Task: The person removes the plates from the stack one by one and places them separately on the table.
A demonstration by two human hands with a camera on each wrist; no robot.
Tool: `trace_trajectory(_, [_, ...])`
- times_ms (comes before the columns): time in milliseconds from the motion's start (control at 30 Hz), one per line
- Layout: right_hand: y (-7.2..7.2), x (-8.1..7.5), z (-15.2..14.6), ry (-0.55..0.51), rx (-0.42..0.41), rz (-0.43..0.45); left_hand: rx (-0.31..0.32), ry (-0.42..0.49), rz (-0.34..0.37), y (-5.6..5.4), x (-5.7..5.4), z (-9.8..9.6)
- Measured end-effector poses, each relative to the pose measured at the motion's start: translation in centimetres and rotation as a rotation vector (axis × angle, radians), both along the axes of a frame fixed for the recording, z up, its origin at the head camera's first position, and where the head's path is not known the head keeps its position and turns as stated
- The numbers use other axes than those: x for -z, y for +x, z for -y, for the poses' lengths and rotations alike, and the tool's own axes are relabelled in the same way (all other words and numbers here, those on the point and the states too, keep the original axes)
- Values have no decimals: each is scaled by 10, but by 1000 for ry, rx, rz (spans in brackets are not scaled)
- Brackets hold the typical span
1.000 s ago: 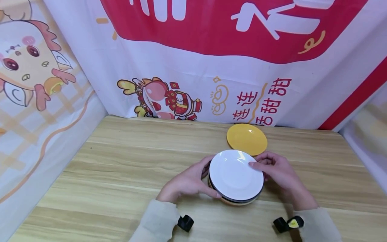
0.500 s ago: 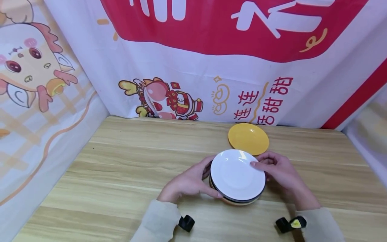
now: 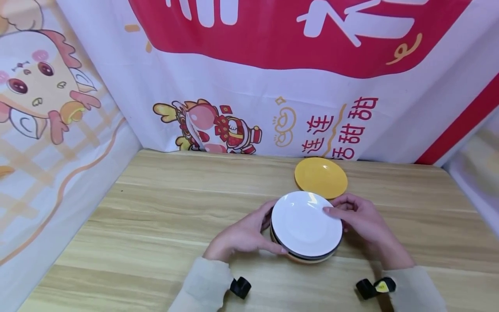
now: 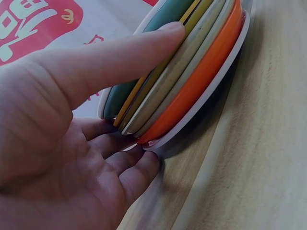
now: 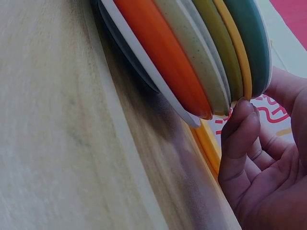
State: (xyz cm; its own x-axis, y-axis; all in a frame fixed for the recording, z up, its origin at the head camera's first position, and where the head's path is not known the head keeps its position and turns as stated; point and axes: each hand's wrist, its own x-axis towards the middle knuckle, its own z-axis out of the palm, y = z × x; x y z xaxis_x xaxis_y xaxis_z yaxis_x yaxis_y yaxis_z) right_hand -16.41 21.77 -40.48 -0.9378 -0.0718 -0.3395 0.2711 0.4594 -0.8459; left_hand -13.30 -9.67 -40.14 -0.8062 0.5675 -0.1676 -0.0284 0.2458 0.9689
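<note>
A stack of plates (image 3: 306, 225) sits on the wooden table, a white plate uppermost. From the side, the left wrist view shows teal, yellow, olive, pale speckled and orange plates (image 4: 204, 76) beneath it, above a white one. My left hand (image 3: 249, 232) grips the stack's left side, thumb against the near rims and fingertips low on the edges. On the right, my right hand (image 3: 358, 219) pinches the upper plates, thumb on the white plate and curled fingers (image 5: 240, 129) against the rims at the yellow plate. The right thumb is mostly hidden in the right wrist view.
A separate yellow plate (image 3: 321, 177) lies just behind the stack, near the table's back edge. A printed white and red cloth (image 3: 273, 78) hangs behind the wooden table (image 3: 175, 203). Another patterned cloth (image 3: 46, 130) hangs at the left.
The head view has shifted very slightly. Both hands keep the same hold on the stack, and the plates have not visibly moved on the table.
</note>
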Motion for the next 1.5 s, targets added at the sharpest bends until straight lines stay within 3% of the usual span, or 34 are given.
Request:
trace_trajectory(300, [0,-2,-3,17,9,-5,24,19,-14,-4,-1,-3])
trace_trajectory(1500, [0,-3,0,36,-18,-24,2,-5,11,-3,1,-1])
